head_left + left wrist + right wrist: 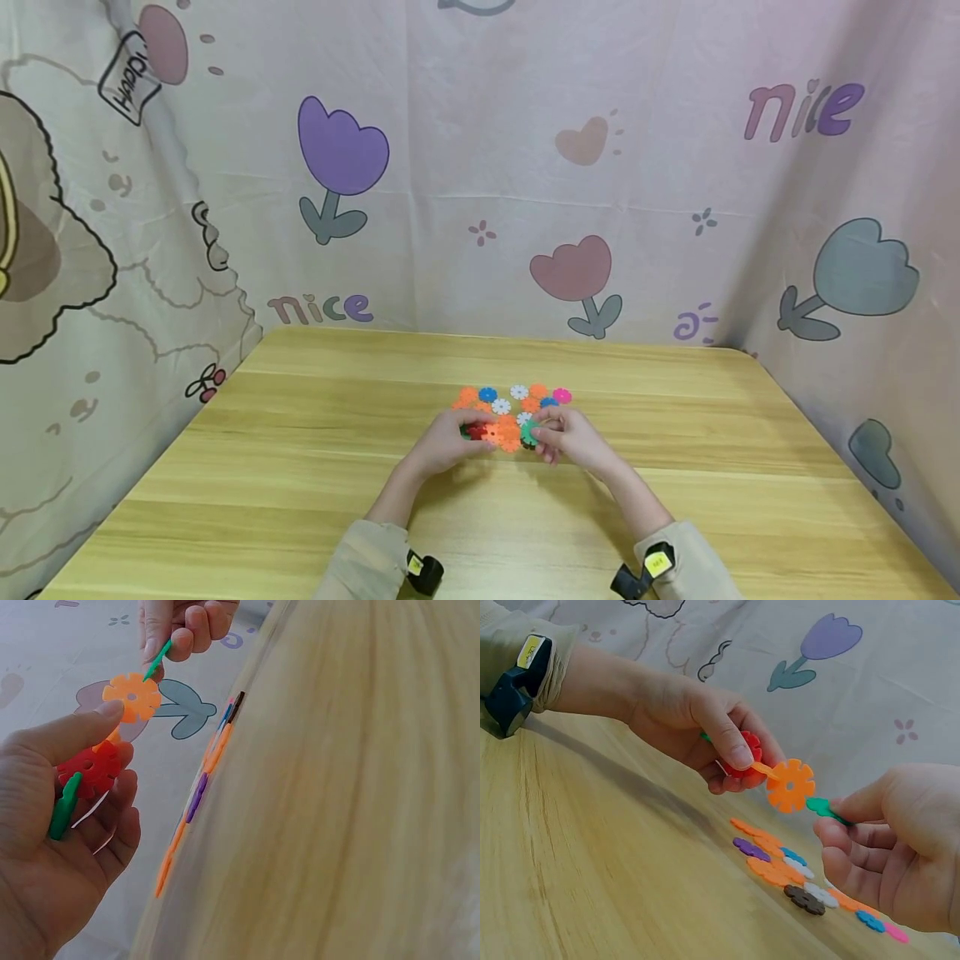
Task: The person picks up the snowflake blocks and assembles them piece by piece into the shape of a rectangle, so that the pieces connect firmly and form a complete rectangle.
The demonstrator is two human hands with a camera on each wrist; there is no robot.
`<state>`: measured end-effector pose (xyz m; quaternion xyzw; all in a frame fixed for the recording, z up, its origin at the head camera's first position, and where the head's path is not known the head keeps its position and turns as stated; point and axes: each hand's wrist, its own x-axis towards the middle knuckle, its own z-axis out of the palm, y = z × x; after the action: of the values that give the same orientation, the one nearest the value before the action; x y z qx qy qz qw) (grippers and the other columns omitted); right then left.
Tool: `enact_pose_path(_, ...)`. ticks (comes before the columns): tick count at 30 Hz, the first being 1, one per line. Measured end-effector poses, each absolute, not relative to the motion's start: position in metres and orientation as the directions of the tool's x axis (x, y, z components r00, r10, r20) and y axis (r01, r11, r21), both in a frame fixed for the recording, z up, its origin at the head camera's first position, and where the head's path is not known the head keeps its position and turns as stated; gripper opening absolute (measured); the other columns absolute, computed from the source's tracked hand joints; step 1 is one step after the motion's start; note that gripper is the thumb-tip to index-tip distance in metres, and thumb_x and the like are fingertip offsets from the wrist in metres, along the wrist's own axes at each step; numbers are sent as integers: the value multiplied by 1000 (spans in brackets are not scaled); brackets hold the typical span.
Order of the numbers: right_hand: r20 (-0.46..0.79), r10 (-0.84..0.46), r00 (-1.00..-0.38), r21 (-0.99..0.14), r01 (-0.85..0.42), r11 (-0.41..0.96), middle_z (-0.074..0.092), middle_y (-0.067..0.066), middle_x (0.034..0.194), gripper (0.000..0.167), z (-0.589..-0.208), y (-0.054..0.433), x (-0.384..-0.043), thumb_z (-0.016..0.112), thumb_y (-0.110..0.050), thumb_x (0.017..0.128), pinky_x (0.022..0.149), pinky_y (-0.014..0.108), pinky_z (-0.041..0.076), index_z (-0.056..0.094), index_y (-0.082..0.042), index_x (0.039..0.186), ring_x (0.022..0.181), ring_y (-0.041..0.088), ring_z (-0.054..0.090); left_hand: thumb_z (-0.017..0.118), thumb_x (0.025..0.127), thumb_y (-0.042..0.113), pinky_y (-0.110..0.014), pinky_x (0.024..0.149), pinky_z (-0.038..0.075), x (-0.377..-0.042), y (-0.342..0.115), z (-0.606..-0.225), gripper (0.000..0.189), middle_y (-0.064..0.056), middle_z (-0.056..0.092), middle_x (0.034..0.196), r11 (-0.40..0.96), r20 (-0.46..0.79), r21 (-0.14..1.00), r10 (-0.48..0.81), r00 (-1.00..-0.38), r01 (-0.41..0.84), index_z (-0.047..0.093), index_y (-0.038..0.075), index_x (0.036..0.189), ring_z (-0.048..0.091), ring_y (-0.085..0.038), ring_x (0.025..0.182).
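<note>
My left hand (pixel 442 443) holds a short chain of notched plastic snowflake discs above the table. In it are a red disc (pixel 101 780), a green disc (pixel 64 810) and an orange disc (pixel 799 796) at the free end. A pale edge, perhaps a white disc, shows behind the red one. Between thumb and fingers, my right hand (pixel 577 439) pinches another green disc (pixel 828 809). That disc's edge meets the rim of the orange disc; whether their slots are joined I cannot tell. Fingers partly hide the chain.
Loose discs lie on the wooden table (pixel 300 467) just beyond the hands, among them a purple disc (pixel 751 849), a dark brown disc (pixel 804 899), a pink disc (pixel 562 396) and several orange ones. A printed curtain (pixel 465 150) hangs behind the table's far edge.
</note>
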<state>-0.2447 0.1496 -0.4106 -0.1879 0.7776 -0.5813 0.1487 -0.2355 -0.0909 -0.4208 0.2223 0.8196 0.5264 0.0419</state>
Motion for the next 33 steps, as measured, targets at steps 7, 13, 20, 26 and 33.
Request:
enact_pose_path(7, 12, -479, -878, -966, -135, 223, 59, 21, 73, 25, -411, 148, -245, 57, -10, 92, 51, 22, 48, 57, 8, 109, 56, 12, 53, 72, 81, 19, -38, 80, 46, -235, -90, -421, 40, -6, 61, 112, 348, 155, 884, 412, -898, 312, 63, 6, 117, 53, -20, 97)
enact_pose_path(13, 26, -473, -881, -968, -140, 208, 59, 13, 70, 23, -412, 146, -243, 57, -8, 91, 50, 21, 47, 58, 9, 107, 55, 12, 53, 72, 80, 16, -36, 76, 46, -235, -89, -417, 39, -3, 60, 103, 352, 141, 886, 413, -900, 301, 63, 5, 116, 52, -19, 91)
enact_pose_path(20, 21, -468, -883, -971, -130, 201, 57, 24, 73, 19, -411, 145, -242, 57, -5, 91, 49, 20, 46, 58, 8, 104, 54, 12, 52, 72, 80, 14, -33, 74, 47, -235, -89, -415, 39, -4, 60, 102, 326, 125, 903, 428, -895, 281, 62, 2, 115, 53, -18, 89)
enact_pose_path(26, 8, -469, -883, -981, -98, 168, 59, 19, 73, 23, -409, 143, -242, 58, -7, 90, 49, 20, 46, 57, 10, 106, 55, 12, 52, 72, 80, 15, -32, 70, 46, -236, -90, -414, 40, -3, 60, 97, 346, 113, 896, 427, -897, 278, 62, 2, 117, 51, -19, 85)
enact_pose_path(33, -17, -471, -882, -983, -73, 171, 59, 22, 75, 23, -409, 144, -243, 58, -7, 91, 50, 21, 46, 57, 10, 108, 55, 12, 52, 72, 81, 16, -29, 71, 48, -235, -88, -415, 39, -5, 64, 102, 418, 141, 842, 439, -887, 341, 63, 2, 117, 55, -15, 85)
